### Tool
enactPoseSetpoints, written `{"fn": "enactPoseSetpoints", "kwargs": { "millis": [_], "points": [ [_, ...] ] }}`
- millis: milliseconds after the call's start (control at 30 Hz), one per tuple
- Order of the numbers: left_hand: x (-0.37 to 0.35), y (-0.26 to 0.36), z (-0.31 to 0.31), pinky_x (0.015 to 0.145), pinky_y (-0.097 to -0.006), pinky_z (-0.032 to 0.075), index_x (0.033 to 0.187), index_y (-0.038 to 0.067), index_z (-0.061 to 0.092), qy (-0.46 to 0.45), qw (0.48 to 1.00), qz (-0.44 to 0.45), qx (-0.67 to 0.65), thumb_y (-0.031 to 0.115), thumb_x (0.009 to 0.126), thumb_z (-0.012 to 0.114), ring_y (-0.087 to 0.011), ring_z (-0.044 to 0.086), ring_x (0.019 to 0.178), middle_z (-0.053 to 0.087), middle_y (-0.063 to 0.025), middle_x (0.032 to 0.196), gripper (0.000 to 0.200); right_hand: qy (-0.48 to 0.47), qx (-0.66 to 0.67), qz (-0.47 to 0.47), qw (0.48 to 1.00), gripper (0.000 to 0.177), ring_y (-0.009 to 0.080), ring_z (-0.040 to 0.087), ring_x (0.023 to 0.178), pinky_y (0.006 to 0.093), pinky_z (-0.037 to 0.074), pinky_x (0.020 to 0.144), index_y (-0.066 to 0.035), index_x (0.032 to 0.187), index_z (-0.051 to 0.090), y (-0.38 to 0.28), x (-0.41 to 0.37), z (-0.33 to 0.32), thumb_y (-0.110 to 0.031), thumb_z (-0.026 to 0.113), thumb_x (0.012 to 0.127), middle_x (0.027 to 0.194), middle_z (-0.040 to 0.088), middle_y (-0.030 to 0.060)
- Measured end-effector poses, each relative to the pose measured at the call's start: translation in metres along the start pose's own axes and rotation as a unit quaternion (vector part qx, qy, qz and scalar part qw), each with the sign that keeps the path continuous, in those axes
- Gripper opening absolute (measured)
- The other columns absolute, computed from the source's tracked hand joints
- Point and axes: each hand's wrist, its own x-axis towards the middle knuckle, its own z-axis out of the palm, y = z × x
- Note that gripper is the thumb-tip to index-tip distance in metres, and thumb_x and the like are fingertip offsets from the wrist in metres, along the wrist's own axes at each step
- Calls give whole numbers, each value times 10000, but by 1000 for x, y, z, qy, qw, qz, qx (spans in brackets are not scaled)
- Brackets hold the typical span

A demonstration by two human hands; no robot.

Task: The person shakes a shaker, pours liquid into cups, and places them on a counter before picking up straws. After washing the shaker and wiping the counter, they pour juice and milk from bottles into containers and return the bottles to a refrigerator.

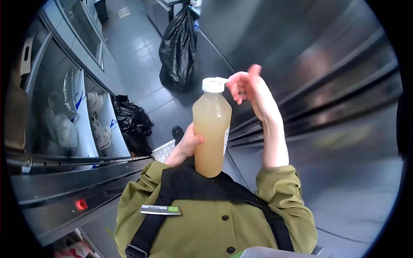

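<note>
A clear plastic bottle (211, 133) of cloudy yellowish liquid stands upright in front of my chest. My left hand (188, 142) is wrapped round its left side, with the thumb on the front. On top sits a white cap (213, 84) with a small white piece sticking out to the right. My right hand (247, 89) is raised beside the cap, fingers curled and thumb up. Its fingertips are at that white piece and seem to touch or pinch it. A label shows edge-on at the bottle's right side.
A black garbage bag (177, 51) hangs ahead, and another black bag (131, 118) lies at the left. An open drawer or cabinet (81, 116) with white boxes and plastic-wrapped items is on the left. Dark metal surfaces (301, 86) fill the right side. Grey tiles (146, 69) cover the floor.
</note>
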Motion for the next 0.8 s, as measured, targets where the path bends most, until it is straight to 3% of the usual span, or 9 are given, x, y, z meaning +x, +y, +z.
{"fn": "enactPoseSetpoints", "kwargs": {
  "millis": [33, 167, 233, 333, 500, 600, 633, 733, 800],
  "points": [
    [8, 5, -22, 853, -314, 453, 1287, 19, 354, 4, 1000, -4, 2, 505, 587, 798, -151, 519, 1052, 506, -72, 1193, 961, -7, -20, 39, 999, 411, 53, 442, 533, 179, 322, 489, -73, 705, 573, 5, 32, 7, -439, 509, 880, 607, 506, -34],
    [55, 55, -116, 838, -302, 461, 1284, 11, 345, 23, 1000, 12, 7, 475, 637, 781, -153, 537, 1024, 532, -82, 1147, 907, -113, -140, 51, 982, 277, 42, 380, 488, 195, 295, 471, -83, 620, 522, 2, 173, 26, -231, 616, 834, 539, 450, -43],
    [76, 95, -161, 842, -316, 466, 1290, 20, 342, 27, 999, 16, 5, 509, 643, 763, -161, 542, 1022, 532, -92, 1147, 913, -18, -164, -46, 985, 239, 40, 381, 510, 198, 304, 488, -77, 672, 523, -7, 241, 48, -223, 607, 842, 560, 442, -45],
    [98, 136, -228, 857, -405, 488, 1327, 44, 344, 38, 991, 2, -129, 626, 646, 671, -305, 538, 1083, 520, -139, 1194, 954, 13, 52, -156, 986, 189, 49, 379, 545, 213, 319, 512, -62, 770, 535, -17, 321, 64, -222, 573, 862, 601, 437, -48],
    [143, 236, -274, 859, -394, 488, 1322, 32, 349, 73, 987, 58, -130, 709, 661, 568, -270, 558, 1043, 515, -169, 1199, 971, -53, 179, -14, 982, 196, 24, 448, 576, 180, 349, 503, -65, 796, 585, 52, 382, 138, -245, 646, 840, 663, 536, -45],
    [164, 276, -311, 853, -398, 491, 1304, 3, 362, 105, 987, 106, -63, 720, 657, 560, -272, 573, 1015, 515, -177, 1193, 986, 5, 92, 0, 996, 216, 21, 513, 582, 169, 360, 476, -57, 763, 593, 74, 446, 164, -251, 663, 829, 681, 598, -23],
    [168, 287, -323, 853, -400, 490, 1306, 5, 359, 120, 985, 112, -56, 724, 656, 557, -275, 572, 1017, 513, -175, 1195, 989, -7, 55, 17, 998, 205, 25, 504, 629, 182, 398, 601, -42, 761, 585, 77, 467, 166, -217, 674, 821, 674, 572, -23],
    [185, 314, -362, 835, -414, 497, 1310, 14, 349, 140, 980, 119, -72, 739, 653, 541, -298, 574, 1009, 517, -174, 1184, 998, -83, -14, 100, 991, 287, 34, 497, 612, 188, 413, 598, -56, 691, 528, 71, 530, 171, -266, 689, 805, 657, 564, -11],
    [199, 330, -400, 802, -431, 510, 1312, 23, 343, 124, 979, 110, -123, 755, 650, 523, -331, 582, 986, 532, -178, 1156, 1003, -140, -54, 88, 985, 418, 132, 541, 869, 278, 440, 770, -7, 980, 511, 81, 586, 171, -304, 708, 761, 930, 572, 88]
  ]
}}
